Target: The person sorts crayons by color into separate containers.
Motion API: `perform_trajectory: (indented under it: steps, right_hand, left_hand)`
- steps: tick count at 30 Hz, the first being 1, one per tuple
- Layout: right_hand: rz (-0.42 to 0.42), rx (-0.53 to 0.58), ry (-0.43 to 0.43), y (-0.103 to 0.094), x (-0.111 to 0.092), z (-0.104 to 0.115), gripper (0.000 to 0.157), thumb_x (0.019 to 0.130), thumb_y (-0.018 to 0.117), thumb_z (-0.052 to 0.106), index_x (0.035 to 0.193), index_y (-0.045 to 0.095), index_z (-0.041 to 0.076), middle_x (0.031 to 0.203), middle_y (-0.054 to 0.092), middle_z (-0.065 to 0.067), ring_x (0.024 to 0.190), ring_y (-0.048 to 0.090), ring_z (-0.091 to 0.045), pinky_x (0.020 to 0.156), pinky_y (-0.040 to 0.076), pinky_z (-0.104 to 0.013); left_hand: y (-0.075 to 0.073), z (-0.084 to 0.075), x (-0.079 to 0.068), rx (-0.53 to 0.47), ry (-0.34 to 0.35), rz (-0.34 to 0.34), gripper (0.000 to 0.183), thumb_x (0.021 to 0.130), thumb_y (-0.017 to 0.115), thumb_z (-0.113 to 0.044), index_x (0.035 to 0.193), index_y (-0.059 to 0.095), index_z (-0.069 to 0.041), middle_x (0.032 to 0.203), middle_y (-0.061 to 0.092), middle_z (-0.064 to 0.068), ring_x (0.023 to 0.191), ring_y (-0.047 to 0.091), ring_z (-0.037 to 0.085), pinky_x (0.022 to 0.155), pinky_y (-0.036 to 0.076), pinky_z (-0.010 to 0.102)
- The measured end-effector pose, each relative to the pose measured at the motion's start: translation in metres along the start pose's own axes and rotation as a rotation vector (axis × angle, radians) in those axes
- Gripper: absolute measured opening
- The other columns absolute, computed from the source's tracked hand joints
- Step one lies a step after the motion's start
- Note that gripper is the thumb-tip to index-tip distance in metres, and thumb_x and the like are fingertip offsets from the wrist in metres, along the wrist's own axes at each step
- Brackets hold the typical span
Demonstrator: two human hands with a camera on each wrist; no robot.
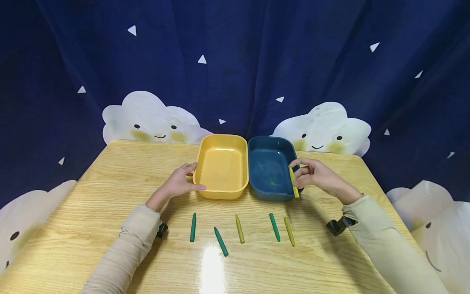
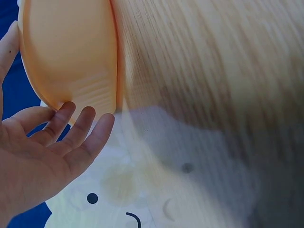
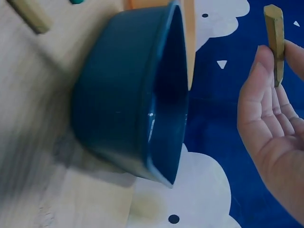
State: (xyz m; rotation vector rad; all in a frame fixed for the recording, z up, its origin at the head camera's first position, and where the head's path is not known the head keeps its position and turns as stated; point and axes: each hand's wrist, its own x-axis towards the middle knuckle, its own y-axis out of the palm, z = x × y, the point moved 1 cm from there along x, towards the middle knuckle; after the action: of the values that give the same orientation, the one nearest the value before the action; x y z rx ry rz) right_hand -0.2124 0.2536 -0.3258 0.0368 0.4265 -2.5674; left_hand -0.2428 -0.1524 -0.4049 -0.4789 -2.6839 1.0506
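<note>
In the head view, a yellow bin (image 1: 220, 195) and a dark blue bin (image 1: 271, 197) stand side by side. My left hand (image 1: 180, 179) rests against the yellow bin's left side, thumb near its front corner. The left wrist view shows those fingers (image 2: 83, 121) loosely spread at the bin's wall. Between thumb and fingers, my right hand (image 1: 317, 175) pinches a yellow crayon (image 1: 294, 183) beside the blue bin's right rim. In the right wrist view this crayon (image 3: 275, 42) is held apart from the bin. Neither bin has a crayon visible inside.
In front of the bins lie three green crayons (image 1: 193, 227) and two yellow crayons (image 1: 240, 228), spread across the wooden table (image 1: 147, 261). A dark blue curtain (image 1: 235, 81) with white clouds hangs behind the table's far edge.
</note>
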Motion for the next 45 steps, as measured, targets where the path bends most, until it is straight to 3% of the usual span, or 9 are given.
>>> perform_trajectory:
  steps: [14, 25, 45]
  right_hand:
    - [0.042, 0.012, -0.038, -0.006, 0.035, 0.025, 0.037, 0.082, 0.059, -0.004, 0.115, 0.047, 0.007, 0.075, 0.062, -0.005, 0.071, 0.061, -0.018, 0.069, 0.051, -0.032]
    - [0.049, 0.078, 0.003, -0.005, 0.066, 0.038, 0.042, 0.082, 0.059, -0.007, 0.12, 0.043, 0.0, 0.079, 0.064, -0.005, 0.069, 0.06, -0.015, 0.07, 0.051, -0.028]
    - [0.034, 0.096, 0.049, 0.011, 0.132, 0.055, 0.05, 0.083, 0.057, -0.009, 0.129, 0.037, -0.006, 0.078, 0.064, -0.008, 0.066, 0.059, -0.018, 0.068, 0.052, -0.031]
  left_hand:
    - [-0.001, -0.002, -0.001, -0.018, -0.011, -0.002, 0.093, 0.069, 0.079, -0.03, 0.137, 0.03, 0.01, 0.126, 0.046, 0.022, 0.106, 0.048, 0.036, 0.09, 0.041, 0.047]
    - [0.0, 0.001, 0.0, -0.02, -0.012, -0.007, 0.093, 0.068, 0.08, -0.031, 0.138, 0.031, 0.006, 0.125, 0.047, 0.021, 0.105, 0.049, 0.034, 0.089, 0.041, 0.046]
    - [-0.001, 0.0, -0.001, -0.012, -0.013, -0.004, 0.094, 0.067, 0.08, -0.032, 0.138, 0.03, 0.007, 0.126, 0.047, 0.022, 0.105, 0.049, 0.035, 0.089, 0.041, 0.045]
